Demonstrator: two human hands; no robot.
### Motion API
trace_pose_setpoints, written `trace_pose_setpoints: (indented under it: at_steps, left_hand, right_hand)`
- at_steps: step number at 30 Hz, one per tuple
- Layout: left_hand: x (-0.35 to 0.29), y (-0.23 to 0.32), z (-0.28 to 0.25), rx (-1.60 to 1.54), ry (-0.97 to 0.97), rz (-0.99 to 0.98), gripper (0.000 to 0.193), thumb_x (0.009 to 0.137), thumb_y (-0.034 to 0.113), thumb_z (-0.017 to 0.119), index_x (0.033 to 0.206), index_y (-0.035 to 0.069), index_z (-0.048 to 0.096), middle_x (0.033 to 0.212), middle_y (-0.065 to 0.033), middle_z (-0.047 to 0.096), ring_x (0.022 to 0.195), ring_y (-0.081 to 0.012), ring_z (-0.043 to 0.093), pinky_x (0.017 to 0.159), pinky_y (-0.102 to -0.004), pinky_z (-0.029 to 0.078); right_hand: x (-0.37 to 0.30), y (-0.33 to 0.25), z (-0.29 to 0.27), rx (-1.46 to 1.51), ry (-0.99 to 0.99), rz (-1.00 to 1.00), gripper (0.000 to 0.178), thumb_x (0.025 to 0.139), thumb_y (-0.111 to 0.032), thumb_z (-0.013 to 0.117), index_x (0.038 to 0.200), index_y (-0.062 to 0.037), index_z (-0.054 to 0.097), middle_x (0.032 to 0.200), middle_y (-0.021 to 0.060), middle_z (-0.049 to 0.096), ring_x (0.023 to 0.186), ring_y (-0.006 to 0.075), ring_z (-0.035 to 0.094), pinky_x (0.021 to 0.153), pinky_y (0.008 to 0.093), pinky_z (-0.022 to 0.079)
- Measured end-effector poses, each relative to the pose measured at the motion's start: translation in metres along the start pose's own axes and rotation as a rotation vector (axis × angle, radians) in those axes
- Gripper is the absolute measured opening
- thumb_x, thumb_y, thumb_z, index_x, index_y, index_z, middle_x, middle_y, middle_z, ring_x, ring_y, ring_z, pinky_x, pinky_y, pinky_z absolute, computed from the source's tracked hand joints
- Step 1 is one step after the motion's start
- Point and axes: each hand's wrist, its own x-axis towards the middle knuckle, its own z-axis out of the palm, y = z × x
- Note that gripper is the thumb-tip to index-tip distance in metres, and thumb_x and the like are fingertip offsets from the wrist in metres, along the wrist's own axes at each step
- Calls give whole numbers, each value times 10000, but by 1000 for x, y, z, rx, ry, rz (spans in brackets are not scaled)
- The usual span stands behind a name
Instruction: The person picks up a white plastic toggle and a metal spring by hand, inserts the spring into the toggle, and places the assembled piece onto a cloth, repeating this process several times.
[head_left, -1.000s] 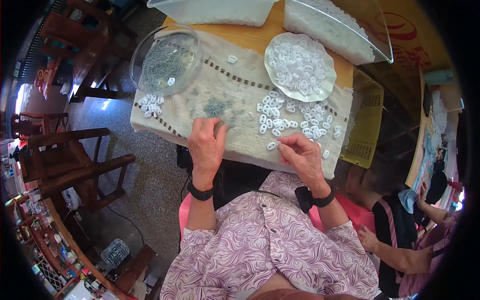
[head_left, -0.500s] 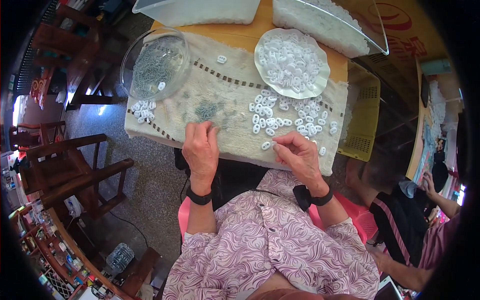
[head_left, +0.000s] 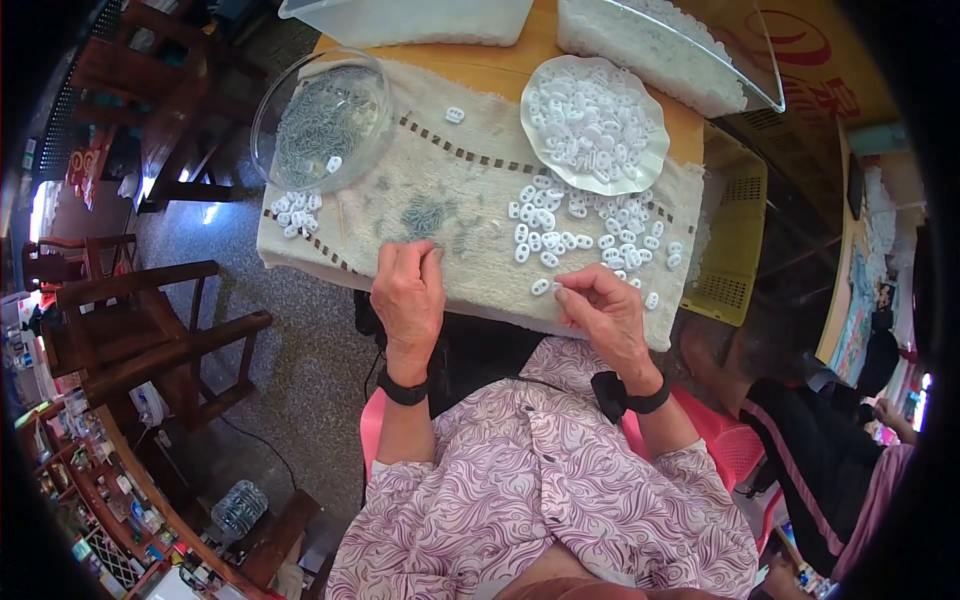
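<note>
My left hand (head_left: 410, 290) is closed at the near edge of a small pile of thin grey metal springs (head_left: 424, 215). Anything between its fingertips is too small to make out. Thumb and forefinger of my right hand (head_left: 608, 315) pinch a small white plastic piece (head_left: 557, 286), mostly hidden by the fingers. Just left of those fingertips, a white oval two-hole piece (head_left: 541, 287) lies on the beige cloth (head_left: 480, 268). Several more white two-hole pieces (head_left: 548, 240) lie scattered beyond my right hand.
A round clear bowl of springs (head_left: 325, 130) stands far left, with a cluster of white pieces (head_left: 297, 213) in front. At far right is a wavy-rimmed plate (head_left: 655, 165) heaped with white parts. Clear bins (head_left: 420, 25) stand behind. Another person's leg (head_left: 790, 450) is at right.
The whole view has shifted slightly, the table sitting a little further right. Both hands keep nearly the same pose. The person at right has moved their arm back.
</note>
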Motion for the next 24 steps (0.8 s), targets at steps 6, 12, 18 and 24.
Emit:
trace_pose_setpoints:
  at_steps: [6, 12, 18, 24]
  left_hand:
    - [-2, -3, -1, 47, 29, 17, 86, 815, 29, 621, 896, 43, 644, 843, -133, 572, 751, -325, 601, 644, -400, 482]
    - [-3, -4, -3, -48, 40, 57, 153, 808, -10, 600, 934, 44, 669, 838, -126, 564, 740, -305, 601, 637, -381, 482]
    - [-3, 1, -3, -14, 7, 32, 108, 828, 27, 620, 928, 42, 659, 844, -123, 561, 739, -302, 603, 641, -381, 483]
    - [-4, 3, 1, 109, 10, 48, 65, 854, 58, 605, 908, 23, 611, 881, -129, 553, 766, -325, 599, 649, -401, 477]
  right_hand:
    - [1, 2, 1, 4, -4, -3, 108, 862, -8, 642, 970, -7, 645, 737, -1, 617, 606, 43, 576, 531, 179, 460]
    - [0, 0, 2, 5, 0, 17, 107, 865, -7, 635, 972, -3, 643, 743, -2, 618, 610, 45, 581, 535, 178, 467]
    - [0, 2, 3, -9, -6, 0, 109, 869, -3, 629, 977, -2, 642, 741, -1, 614, 607, 44, 573, 536, 178, 463]
    - [0, 1, 4, 3, -10, 5, 108, 869, 2, 626, 976, 2, 640, 728, -2, 609, 605, 42, 566, 532, 178, 452]
